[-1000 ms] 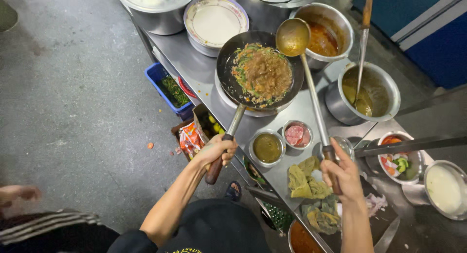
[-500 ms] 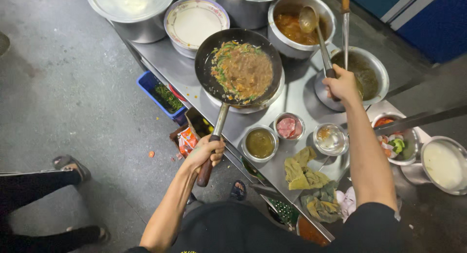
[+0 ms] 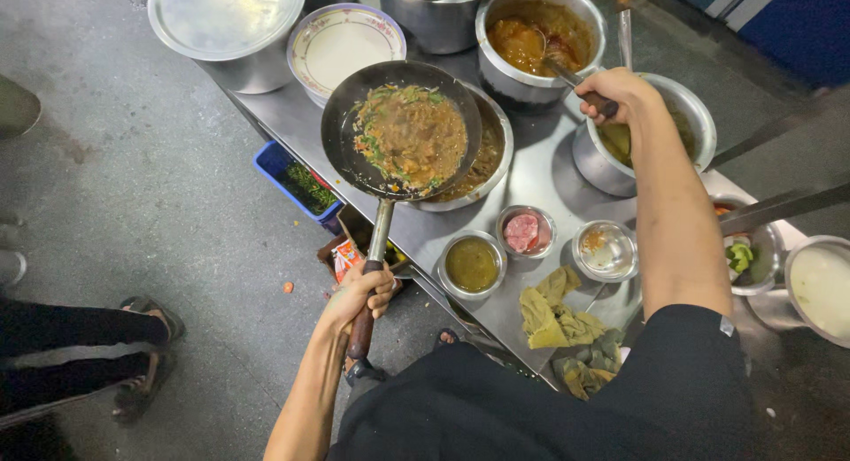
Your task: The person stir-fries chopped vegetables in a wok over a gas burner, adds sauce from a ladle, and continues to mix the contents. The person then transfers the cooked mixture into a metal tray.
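Observation:
My left hand (image 3: pixel 359 294) grips the long handle of a black frying pan (image 3: pixel 341 151), held above the steel counter (image 3: pixel 540 173). The pan carries a brown fried mix with green bits (image 3: pixel 409 138). My right hand (image 3: pixel 611 91) is closed on the handle of a ladle (image 3: pixel 558 69) whose bowl dips into a steel pot of orange-brown sauce (image 3: pixel 540 36) at the back. A second steel bowl (image 3: pixel 485 155) with brown food lies partly under the pan.
Small steel cups hold green-brown paste (image 3: pixel 472 264), pink paste (image 3: pixel 524 232) and a reddish residue (image 3: pixel 604 249). Yellow-green rags (image 3: pixel 551 309) lie at the counter edge. A lidded pot (image 3: pixel 226 23), a patterned bowl (image 3: pixel 345 45), another pot (image 3: pixel 686 116) stand behind. Someone's sandalled feet (image 3: pixel 146 319) are left.
My right hand carried the ladle from beside the pan up to the back sauce pot and lowered it in. The pan stayed raised, shifting slightly left in view.

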